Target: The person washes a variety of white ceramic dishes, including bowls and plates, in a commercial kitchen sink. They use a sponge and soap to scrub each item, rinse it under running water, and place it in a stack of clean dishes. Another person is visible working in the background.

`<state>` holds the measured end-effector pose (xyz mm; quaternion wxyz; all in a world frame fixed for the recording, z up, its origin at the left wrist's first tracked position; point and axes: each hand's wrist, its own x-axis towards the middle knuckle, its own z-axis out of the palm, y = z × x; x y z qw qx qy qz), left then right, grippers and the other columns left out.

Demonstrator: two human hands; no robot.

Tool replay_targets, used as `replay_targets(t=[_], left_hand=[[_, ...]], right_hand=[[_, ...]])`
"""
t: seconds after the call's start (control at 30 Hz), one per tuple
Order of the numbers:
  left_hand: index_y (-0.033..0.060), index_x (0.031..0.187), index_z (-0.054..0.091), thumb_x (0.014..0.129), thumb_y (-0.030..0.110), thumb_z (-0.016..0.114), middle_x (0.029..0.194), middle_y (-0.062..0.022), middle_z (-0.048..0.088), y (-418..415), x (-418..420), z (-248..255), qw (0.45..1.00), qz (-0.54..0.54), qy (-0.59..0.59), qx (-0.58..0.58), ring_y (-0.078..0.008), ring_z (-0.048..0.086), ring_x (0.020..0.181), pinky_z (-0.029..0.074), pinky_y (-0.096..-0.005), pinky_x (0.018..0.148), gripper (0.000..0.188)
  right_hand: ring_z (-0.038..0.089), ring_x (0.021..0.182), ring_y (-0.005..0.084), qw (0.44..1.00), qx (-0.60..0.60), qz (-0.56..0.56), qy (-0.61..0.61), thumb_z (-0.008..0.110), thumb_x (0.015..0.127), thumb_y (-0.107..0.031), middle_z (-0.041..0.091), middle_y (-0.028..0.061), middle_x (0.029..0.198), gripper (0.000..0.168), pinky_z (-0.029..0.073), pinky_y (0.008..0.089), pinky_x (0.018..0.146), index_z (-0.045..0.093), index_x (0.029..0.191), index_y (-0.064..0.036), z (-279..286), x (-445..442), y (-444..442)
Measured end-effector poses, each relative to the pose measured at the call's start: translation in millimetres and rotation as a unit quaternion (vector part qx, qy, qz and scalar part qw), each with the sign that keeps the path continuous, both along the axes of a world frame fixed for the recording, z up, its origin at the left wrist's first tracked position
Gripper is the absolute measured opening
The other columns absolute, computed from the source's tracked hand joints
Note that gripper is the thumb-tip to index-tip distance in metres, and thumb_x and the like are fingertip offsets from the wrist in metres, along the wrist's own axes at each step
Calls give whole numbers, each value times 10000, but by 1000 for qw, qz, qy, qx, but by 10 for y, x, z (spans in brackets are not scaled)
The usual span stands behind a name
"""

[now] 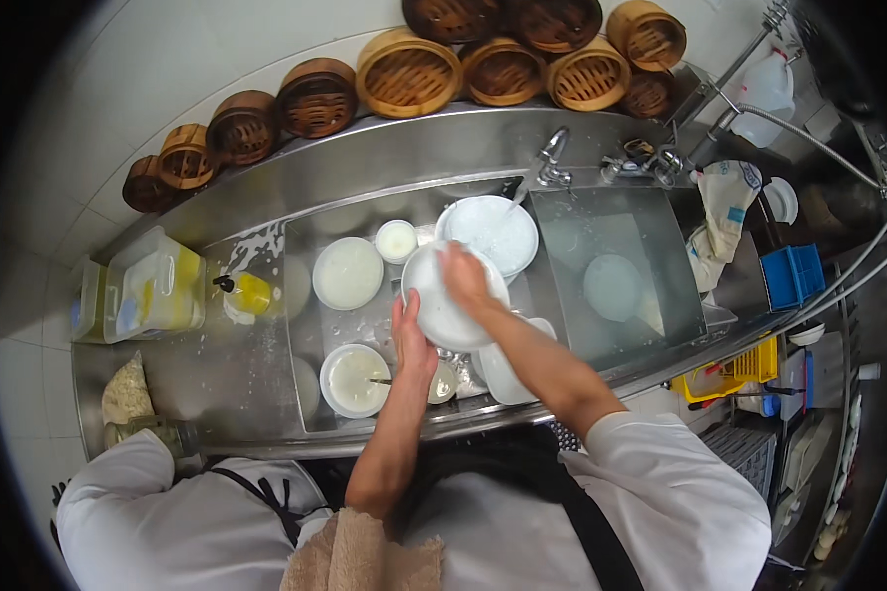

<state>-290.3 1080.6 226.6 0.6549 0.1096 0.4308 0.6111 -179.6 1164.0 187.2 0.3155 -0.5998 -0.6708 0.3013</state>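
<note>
Over the left basin of a steel sink [414, 421], a large white bowl [454, 321] is gripped at its lower-left rim by my left hand [412, 336]. My right hand [466, 277] is on the bowl's surface, blurred; whether it holds something is hidden. Behind it, water from a faucet [554, 151] runs into a water-filled white bowl [491, 225]. Left of my hands are a round white bowl [347, 273] and a smaller white bowl [396, 241]. Nearer me, a utensil handle [379, 381] projects from a bowl of cloudy liquid [351, 380]. A white dish [514, 373] lies beneath my right forearm.
The right basin [562, 310] holds water with a round pale object [612, 288] in it. A yellow pump bottle [250, 294] and a clear plastic tub [155, 284] stand left. Bamboo steamers [409, 72] line the back ledge. Another person's white sleeve [118, 480] is at lower left.
</note>
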Motion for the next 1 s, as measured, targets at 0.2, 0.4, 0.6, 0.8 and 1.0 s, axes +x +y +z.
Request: replay_targets(t=[0.2,0.4,0.6,0.8,1.0], left_hand=[[8,1356,412,989,365,437,1310,-153,526,103,-348,-157,997,22,-79,-13,-293,553,1157,427,-478,1015,512],[-25,1237,537,892,208,646,1115,-143,637,127,-306,-445,990,-13,110,-92,-260,638,976,532,-400,852,431],[-18,1160,593,873,212,696,981,-111,678,-84,-520,29,962,-61,245,-103,-192,663,828,551,-333,701,382],[-39,1114,637,888,154,661,925,-111,693,76,-727,35,961,-33,275,-24,-182,656,722,543,-304,670,298],[-25,1171,625,874,227,680,999,-122,689,505,-858,-445,866,-222,444,65,-170,641,875,518,-330,776,393]], right_hand=[[588,945,357,966,122,222,-46,557,911,-261,634,184,1062,279,462,470,863,626,1050,-29,414,566,291],[561,1127,247,710,-403,11,577,518,964,-363,573,110,1272,452,434,420,985,507,1325,-93,665,137,-180],[548,1142,186,719,-248,83,644,513,970,-354,537,77,1305,494,432,390,998,444,1374,-78,894,447,-232],[520,1169,212,546,-369,-52,750,571,941,-306,534,87,1297,499,401,352,1019,452,1350,-47,716,-131,-974],[672,830,257,894,-327,-154,265,669,776,-54,676,175,999,438,549,362,739,570,1189,56,564,663,-689]])
